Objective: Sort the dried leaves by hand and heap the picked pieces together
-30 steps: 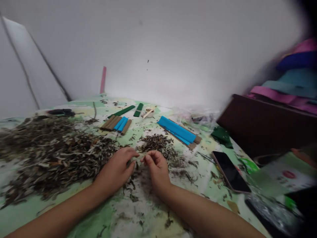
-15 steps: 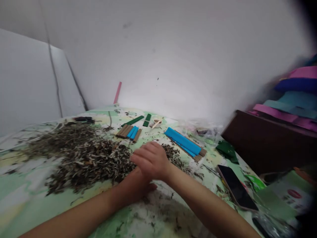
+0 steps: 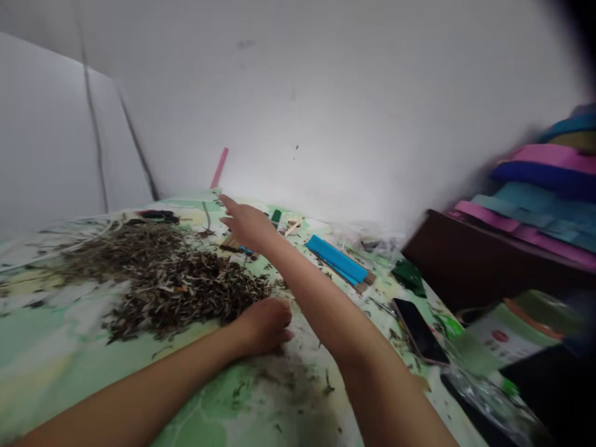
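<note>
My left hand point(image 3: 267, 324) rests on the table at the near right end of a heap of dried leaves point(image 3: 186, 288). Its fingers are curled in, and whatever they may hold is hidden. Stretched out over the back of the table, my right hand point(image 3: 251, 226) has its fingers apart and nothing in them. Below it, brown and blue rolls point(image 3: 228, 243) are partly covered by the hand. Beyond its fingertips, a pink strip point(image 3: 220, 167) leans against the wall.
Blue and brown sheets point(image 3: 338, 257) lie right of centre. Nearby are a phone point(image 3: 419, 330), tweezers point(image 3: 382, 307), and a small cup with a wooden stick point(image 3: 293, 226). A dark box point(image 3: 447, 261) with stacked coloured foam pieces point(image 3: 540, 180) stands at right. Thin dry stems point(image 3: 125, 248) spread at left.
My right hand has left my left hand and moved forward and left, its fingers now spread over the rolls. My left hand remains beside the leaves. The view has shifted slightly.
</note>
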{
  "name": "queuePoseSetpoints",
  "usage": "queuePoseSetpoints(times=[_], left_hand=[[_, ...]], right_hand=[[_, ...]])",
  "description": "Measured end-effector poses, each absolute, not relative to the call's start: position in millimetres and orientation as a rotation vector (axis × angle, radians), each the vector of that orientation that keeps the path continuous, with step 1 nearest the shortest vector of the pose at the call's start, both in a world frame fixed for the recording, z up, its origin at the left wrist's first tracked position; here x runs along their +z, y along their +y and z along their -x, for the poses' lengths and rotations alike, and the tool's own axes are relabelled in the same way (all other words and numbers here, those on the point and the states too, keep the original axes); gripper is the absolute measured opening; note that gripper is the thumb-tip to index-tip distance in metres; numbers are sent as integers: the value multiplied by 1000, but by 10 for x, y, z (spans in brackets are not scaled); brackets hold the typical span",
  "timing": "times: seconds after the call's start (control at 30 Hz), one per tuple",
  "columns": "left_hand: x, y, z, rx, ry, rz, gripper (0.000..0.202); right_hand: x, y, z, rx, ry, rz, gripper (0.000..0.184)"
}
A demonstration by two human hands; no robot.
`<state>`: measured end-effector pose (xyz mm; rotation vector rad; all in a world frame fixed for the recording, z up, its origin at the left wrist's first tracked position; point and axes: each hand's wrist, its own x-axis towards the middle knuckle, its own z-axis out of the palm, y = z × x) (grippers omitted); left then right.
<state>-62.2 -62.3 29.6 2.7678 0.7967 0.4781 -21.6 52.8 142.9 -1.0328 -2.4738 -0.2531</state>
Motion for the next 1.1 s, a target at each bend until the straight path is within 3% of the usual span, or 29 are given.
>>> queuePoseSetpoints(times=[0.17, 0.3, 0.47, 0.53, 0.77, 0.93, 1.1], left_hand=[[268, -540, 633, 501, 882, -2902, 15], [257, -496, 658, 519, 1264, -2944, 26], [220, -433, 669, 653, 1438, -3037, 24], [209, -388, 675, 686, 1483, -3036, 31], [284, -316, 709, 519, 1347, -2988, 30], [234, -269, 779, 648, 1309, -2974, 19], [177, -311, 713, 606, 954, -2986, 42]], right_hand=[[947, -94, -1192, -283, -2206, 1481, 25], [496, -331, -1701, -180, -2138, 1590, 23], [181, -299, -1730, -172, -2013, 1697, 30], [113, -273, -1736, -133, -2006, 1730, 29], [64, -271, -1772, 21, -2003, 1567, 12], [120, -281, -1785, -64, -1840, 1630, 19], [103, -281, -1879, -141, -1736, 1707, 23]])
